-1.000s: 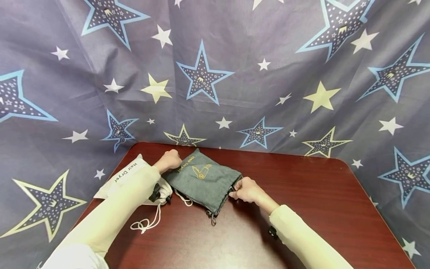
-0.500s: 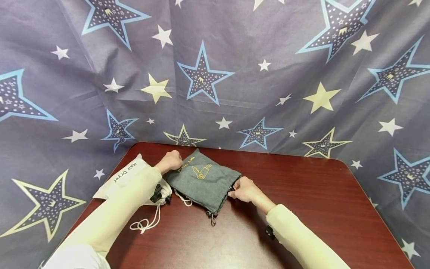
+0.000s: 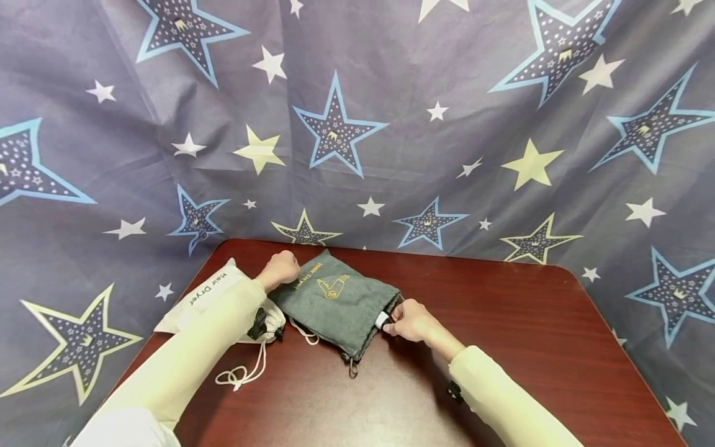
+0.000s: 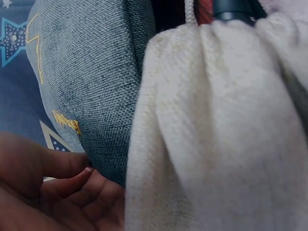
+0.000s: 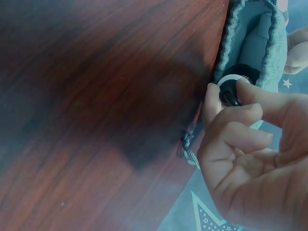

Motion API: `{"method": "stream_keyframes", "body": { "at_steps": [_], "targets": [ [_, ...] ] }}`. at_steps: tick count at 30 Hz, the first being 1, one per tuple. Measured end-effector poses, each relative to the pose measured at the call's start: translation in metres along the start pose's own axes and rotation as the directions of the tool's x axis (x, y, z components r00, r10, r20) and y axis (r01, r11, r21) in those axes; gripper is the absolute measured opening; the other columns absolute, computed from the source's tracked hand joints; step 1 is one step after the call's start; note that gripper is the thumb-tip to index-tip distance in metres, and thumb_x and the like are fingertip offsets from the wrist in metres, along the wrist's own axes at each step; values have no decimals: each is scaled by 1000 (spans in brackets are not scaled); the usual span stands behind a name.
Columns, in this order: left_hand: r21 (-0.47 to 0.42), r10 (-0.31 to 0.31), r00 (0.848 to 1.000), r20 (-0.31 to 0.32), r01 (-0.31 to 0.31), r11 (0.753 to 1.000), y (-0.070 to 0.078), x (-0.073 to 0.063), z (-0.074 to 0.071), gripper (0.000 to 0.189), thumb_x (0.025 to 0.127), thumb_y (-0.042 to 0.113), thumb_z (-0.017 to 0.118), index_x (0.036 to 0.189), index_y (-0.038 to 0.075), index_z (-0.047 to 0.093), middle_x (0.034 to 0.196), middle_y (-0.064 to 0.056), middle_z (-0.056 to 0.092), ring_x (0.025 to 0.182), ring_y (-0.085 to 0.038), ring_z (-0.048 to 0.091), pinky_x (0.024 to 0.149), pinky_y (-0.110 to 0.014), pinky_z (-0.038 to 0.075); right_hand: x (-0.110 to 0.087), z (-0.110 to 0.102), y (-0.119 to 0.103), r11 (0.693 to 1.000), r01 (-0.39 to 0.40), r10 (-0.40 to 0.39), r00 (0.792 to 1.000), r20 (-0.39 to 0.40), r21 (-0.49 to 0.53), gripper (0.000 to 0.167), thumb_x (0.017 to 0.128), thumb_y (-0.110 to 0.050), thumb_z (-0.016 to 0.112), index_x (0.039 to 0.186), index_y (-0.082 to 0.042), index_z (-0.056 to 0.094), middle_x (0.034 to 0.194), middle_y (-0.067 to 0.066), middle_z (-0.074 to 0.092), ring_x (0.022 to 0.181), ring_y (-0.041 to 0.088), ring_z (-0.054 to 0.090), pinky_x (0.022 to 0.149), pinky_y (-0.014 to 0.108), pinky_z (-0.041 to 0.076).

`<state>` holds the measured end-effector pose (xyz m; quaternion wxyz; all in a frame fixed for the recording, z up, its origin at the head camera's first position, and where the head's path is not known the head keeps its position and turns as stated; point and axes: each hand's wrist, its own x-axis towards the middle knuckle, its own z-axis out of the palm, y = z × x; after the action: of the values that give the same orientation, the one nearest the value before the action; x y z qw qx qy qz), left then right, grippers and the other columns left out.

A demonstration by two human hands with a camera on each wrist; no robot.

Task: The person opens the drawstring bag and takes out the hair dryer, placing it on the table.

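A grey-green drawstring bag (image 3: 341, 304) with yellow "Hair Dryer" lettering lies on the table, its mouth turned toward my right hand. My left hand (image 3: 279, 269) pinches the bag's closed far-left end; in the left wrist view the thumb (image 4: 62, 164) presses on the cloth beside the lettering. At the mouth, my right hand (image 3: 412, 320) pinches a black piece with a white band (image 5: 230, 90) between thumb and fingers. Part of that piece is still inside the bag, and its full shape is hidden. The right wrist view looks into the gaping mouth and its pale lining.
A white "Hair Dryer" drawstring bag (image 3: 201, 292) lies at the left, partly under my left sleeve. Its white cord (image 3: 246, 372) loops onto the reddish-brown table (image 3: 503, 323). Behind the table hangs a star-patterned curtain (image 3: 447, 155).
My right hand has shifted slightly right and down, and the white band now shows at the bag's mouth. My left hand keeps its hold on the bag's far end.
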<state>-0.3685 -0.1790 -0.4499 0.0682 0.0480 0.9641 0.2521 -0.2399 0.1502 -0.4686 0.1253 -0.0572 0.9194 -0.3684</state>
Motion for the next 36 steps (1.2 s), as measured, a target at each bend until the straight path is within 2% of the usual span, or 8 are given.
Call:
{"method": "stream_keyframes", "body": {
  "at_steps": [6, 11, 17, 19, 26, 29, 32, 36],
  "targets": [
    [19, -35, 997, 68, 34, 999, -33, 43, 21, 23, 94, 11, 48, 72, 11, 57, 81, -14, 57, 76, -30, 53, 65, -41, 48, 0, -2, -1, 997, -59, 57, 997, 45, 50, 31, 91, -20, 84, 77, -9, 59, 57, -1, 50, 47, 11, 40, 43, 24, 31],
    [23, -50, 994, 102, 48, 999, 2, 7, 4, 23, 97, 12, 48, 97, 0, 67, 115, -24, 66, 101, -33, 60, 84, -42, 52, 4, 0, -3, 995, -80, 78, 996, 36, 59, 30, 91, -24, 85, 88, -8, 60, 64, 2, 52, 51, 13, 46, 44, 26, 35],
    [43, -20, 997, 74, 17, 999, -8, 20, 16, 18, 90, 7, 48, 74, 9, 56, 94, -16, 62, 85, -30, 53, 74, -39, 49, 6, 2, -4, 996, -75, 75, 997, 9, 45, 30, 91, -24, 85, 99, -4, 65, 73, 7, 59, 55, 16, 51, 47, 27, 40],
    [50, -50, 997, 67, 47, 998, 0, 16, 13, 18, 89, 4, 47, 73, 7, 55, 95, -19, 63, 85, -32, 54, 77, -42, 50, 6, 1, -3, 996, -76, 76, 997, 2, 46, 30, 90, -24, 85, 99, -3, 65, 76, 8, 60, 56, 16, 51, 48, 28, 41],
    [58, -53, 998, -14, 54, 997, -24, 43, 28, 13, 87, 10, 54, 80, 8, 66, 111, -23, 69, 92, -35, 64, 78, -49, 56, 1, -1, -2, 995, -82, 82, 997, 10, 57, 28, 90, -24, 85, 86, -5, 64, 70, 3, 54, 54, 14, 46, 47, 26, 39],
    [44, -93, 995, -19, 94, 995, -19, 37, 24, 14, 87, 9, 54, 82, 5, 66, 110, -24, 68, 88, -35, 61, 74, -49, 54, -2, -3, -1, 995, -79, 78, 997, 27, 55, 29, 90, -24, 85, 78, -8, 63, 61, 0, 49, 50, 12, 42, 45, 25, 35],
    [24, -126, 992, 9, 125, 992, 8, 2, 6, 16, 90, 6, 53, 91, 0, 68, 114, -26, 68, 92, -34, 61, 78, -50, 54, -6, -5, 2, 996, -78, 76, 996, 40, 49, 27, 90, -24, 84, 78, -9, 65, 59, 1, 50, 50, 13, 42, 44, 26, 33],
    [33, -109, 994, -5, 109, 994, 20, -17, 0, 21, 90, 6, 52, 97, -4, 69, 117, -28, 68, 97, -34, 63, 83, -50, 55, -8, -6, 4, 996, -81, 79, 996, 45, 38, 24, 89, -24, 85, 82, -8, 68, 60, 4, 53, 49, 14, 45, 43, 26, 34]
  ]
}}
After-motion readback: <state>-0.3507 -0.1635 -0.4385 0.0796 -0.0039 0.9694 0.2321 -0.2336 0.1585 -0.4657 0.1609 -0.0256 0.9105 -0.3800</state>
